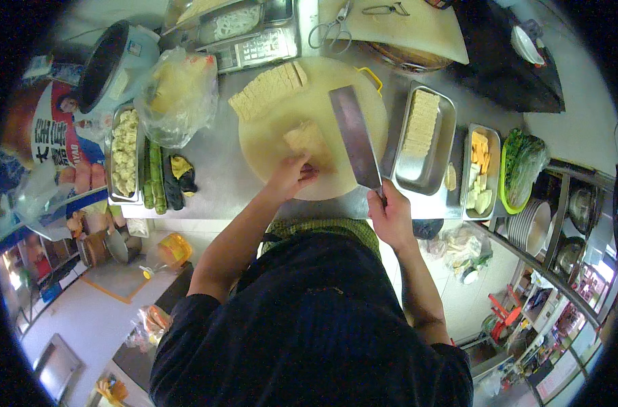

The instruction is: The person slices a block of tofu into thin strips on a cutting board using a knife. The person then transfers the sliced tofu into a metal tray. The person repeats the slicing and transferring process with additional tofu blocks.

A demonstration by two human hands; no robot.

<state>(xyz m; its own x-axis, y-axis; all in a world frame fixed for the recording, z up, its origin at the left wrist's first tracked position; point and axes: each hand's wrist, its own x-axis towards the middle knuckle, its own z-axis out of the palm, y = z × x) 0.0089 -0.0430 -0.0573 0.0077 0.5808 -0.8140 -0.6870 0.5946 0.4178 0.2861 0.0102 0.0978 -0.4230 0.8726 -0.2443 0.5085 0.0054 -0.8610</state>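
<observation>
My right hand grips the handle of a cleaver. Its broad blade points away from me over the right side of a round cutting board. Close to the middle of the board lies a pale yellow, porous tofu-like block. My left hand is at the block's near edge with its fingers bent; whether they grip it is unclear. Farther back on the board rests a row of thick slices of the same food. More slices stand lined up in a steel pan to the right.
Left of the board are a plastic bag, a tray of cauliflower and green stalks. Scissors lie behind. At right stand a tray of cut pieces and a green basket of leafy greens.
</observation>
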